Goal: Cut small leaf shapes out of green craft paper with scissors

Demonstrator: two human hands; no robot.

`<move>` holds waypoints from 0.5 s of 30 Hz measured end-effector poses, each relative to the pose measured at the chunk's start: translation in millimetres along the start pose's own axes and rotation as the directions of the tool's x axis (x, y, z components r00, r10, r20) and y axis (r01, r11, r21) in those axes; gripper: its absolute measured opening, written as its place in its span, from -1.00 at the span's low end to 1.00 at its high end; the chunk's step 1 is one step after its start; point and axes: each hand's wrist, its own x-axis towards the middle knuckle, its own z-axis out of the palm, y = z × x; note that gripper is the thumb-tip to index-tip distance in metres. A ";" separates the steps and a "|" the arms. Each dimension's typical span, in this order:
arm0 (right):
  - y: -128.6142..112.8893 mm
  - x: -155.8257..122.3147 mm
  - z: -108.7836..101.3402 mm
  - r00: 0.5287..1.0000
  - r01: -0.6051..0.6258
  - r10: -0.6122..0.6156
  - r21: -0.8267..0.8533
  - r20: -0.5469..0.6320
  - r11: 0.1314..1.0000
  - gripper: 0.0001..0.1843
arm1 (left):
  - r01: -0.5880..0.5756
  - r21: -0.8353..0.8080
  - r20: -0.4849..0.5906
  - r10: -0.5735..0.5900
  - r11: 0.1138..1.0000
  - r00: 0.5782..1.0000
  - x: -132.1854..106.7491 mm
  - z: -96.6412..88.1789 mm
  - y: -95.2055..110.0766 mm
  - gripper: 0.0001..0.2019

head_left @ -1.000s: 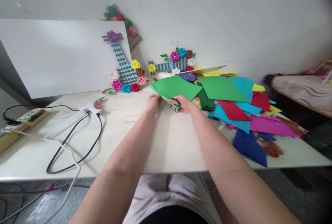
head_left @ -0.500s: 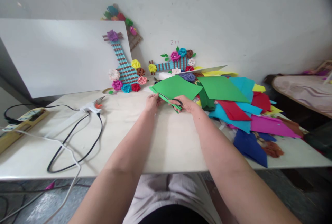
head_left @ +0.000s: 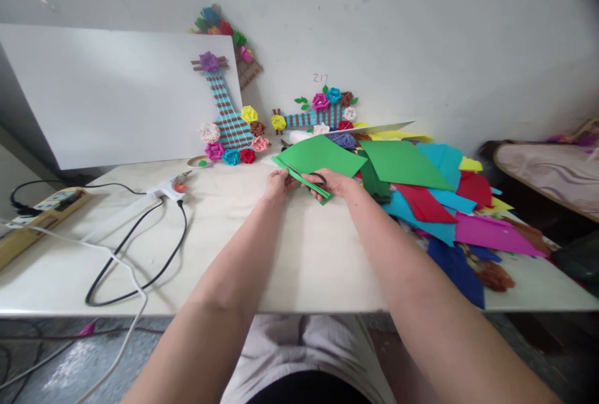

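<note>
My right hand (head_left: 336, 182) is closed round black-handled scissors (head_left: 312, 179), whose blades run along the near edge of a green paper sheet (head_left: 321, 154). A narrow green strip (head_left: 314, 189) hangs from that edge beside the blades. My left hand (head_left: 277, 184) pinches the sheet's left corner, fingers closed on the paper. Both hands hover just above the pale table (head_left: 304, 254), near its middle.
A heap of coloured paper sheets (head_left: 435, 198) spreads to the right. Paper-flower crafts (head_left: 229, 129) (head_left: 322, 111) lean against the wall beside a white board (head_left: 116, 98). A glue gun (head_left: 168, 189) with black cable (head_left: 135, 254) and a power strip (head_left: 42, 211) lie left.
The scissors have worked a little further along the green sheet's edge, and the cut strip hangs longer. The view has tilted slightly.
</note>
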 end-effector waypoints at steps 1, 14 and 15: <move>0.2 -0.3 1.5 1.000 -0.001 0.001 0.003 -0.007 1.000 -0.52 | 0.004 0.000 0.001 -0.004 1.000 1.000 -0.1 0.1 0.1 -0.92; 6.0 -3.4 12.0 0.989 0.053 -0.053 -0.003 -0.136 0.999 -0.64 | -0.002 0.003 -0.017 0.002 1.000 1.000 0.4 1.6 -0.1 -0.89; 6.1 -3.5 12.0 0.988 0.055 -0.055 -0.004 -0.143 0.998 -0.64 | -0.008 0.002 -0.007 0.008 1.000 1.000 0.0 1.5 -0.2 -0.89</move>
